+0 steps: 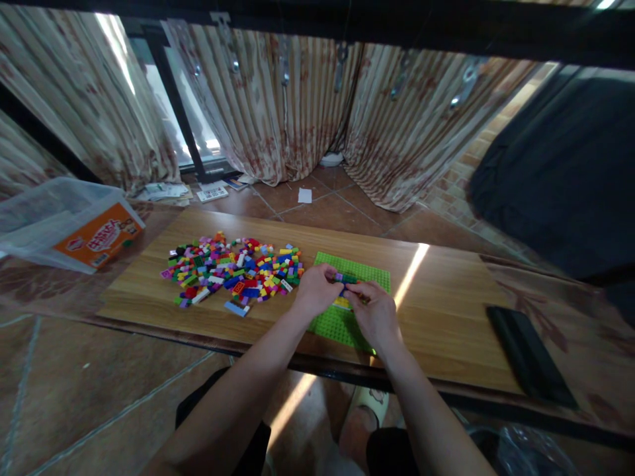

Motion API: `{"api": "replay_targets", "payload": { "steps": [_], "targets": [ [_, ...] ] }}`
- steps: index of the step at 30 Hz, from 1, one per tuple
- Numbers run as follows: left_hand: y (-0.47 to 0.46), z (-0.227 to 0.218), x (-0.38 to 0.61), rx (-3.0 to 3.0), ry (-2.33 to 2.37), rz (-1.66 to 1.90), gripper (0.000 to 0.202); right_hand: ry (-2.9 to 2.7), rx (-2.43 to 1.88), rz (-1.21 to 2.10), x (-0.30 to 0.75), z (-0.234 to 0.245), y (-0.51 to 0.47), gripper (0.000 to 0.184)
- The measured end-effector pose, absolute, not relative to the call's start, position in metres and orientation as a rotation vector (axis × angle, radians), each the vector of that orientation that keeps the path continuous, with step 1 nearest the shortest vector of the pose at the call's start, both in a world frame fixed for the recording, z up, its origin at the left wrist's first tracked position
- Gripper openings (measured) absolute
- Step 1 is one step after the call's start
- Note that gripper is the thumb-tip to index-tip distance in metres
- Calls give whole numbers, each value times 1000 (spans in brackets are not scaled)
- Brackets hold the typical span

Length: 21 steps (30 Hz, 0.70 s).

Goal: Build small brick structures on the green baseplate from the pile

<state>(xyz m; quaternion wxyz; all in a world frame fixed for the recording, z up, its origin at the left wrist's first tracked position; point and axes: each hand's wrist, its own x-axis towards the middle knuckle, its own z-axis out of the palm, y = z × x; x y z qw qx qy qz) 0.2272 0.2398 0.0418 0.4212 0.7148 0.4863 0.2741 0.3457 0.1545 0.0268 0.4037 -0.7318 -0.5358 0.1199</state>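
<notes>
Our left hand (317,289), loose bricks (238,271) at its nine o'clock, curls half-closed over the green baseplate (331,325); bricks on it (350,279) show before our right hand (373,308), fingers bent, toward four o'clock. Whether either grips one, we cannot tell.

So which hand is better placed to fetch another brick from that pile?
Probably the left hand: it is nearer the brick pile, while the right hand is farther off, over the green baseplate.

From your view's centre, you have two hands (377,316) and one green baseplate (337,328) at five o'clock, too many bricks (248,272) to count at eight, one clear box (102,237) at nine, one black object (530,357) at four.
</notes>
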Motion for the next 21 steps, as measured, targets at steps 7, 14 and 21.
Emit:
{"api": "replay_targets", "payload": {
  "steps": [7,14,21],
  "targets": [
    [239,38,228,1794,1198,713,18,-1312,-1784,314,342,28,152,21],
    [242,34,215,1784,1025,751,19,-844,-1615,308,358,28,155,29],
    [244,38,202,1874,1116,744,22,-1089,-1851,290,355,32,154,43]
  ]
}}
